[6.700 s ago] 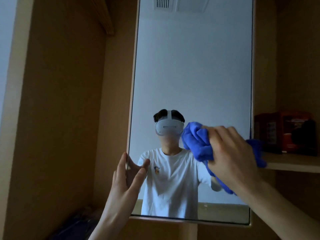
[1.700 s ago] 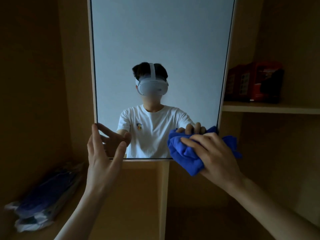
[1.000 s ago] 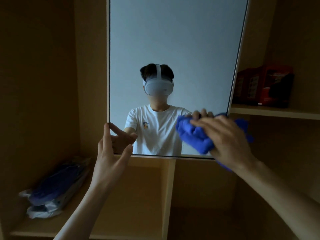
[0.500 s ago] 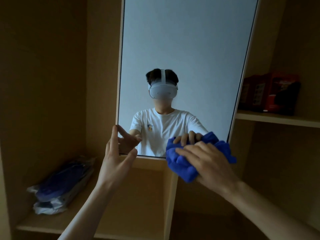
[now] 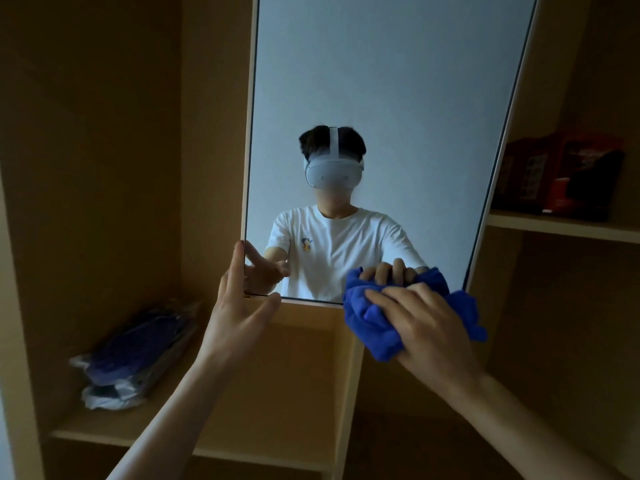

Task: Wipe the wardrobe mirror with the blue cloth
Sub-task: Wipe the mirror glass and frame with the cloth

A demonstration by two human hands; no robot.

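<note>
The right hand (image 5: 426, 327) has its fingers curled over the bunched blue cloth (image 5: 372, 329), clamped on it and pressing it at the lower right corner of the mirror (image 5: 381, 98). About half the wad sits on the glass; the rest hangs past the bottom edge over the wood below.

The left hand (image 5: 239, 306) has fingers straight and spread, gripping nothing. The forefinger lies up the mirror's left edge and the thumb sits at the bottom edge, bracing that corner.

I read this as the bottom strip of the wipe. I can't judge whether the glass above is done; no streaks show in this light.

Risks as I see them:
- The cloth straddles the edge, so a sideways stroke could ride off the glass and miss the last strip.
- I can't tell whether the panel swings. If it does, a hard push on the right would turn it against the left hand's brace.
- Bare left fingertips beside the glass could leave fresh smears at that corner.

The mirror is a tall panel in a thin pale frame, in front of the wardrobe (image 5: 214, 133) compartments. The light is dim, with tan wood all round.
- **Right:** an upper shelf (image 5: 561, 226) with dark red boxes (image 5: 568, 178), well apart from the hands.
- **Left, lower:** a lower shelf (image 5: 104, 429) carrying a plastic-wrapped dark blue bundle (image 5: 138, 351).
- **Below:** a vertical divider (image 5: 349, 382) runs down beneath the mirror's bottom edge.
</note>
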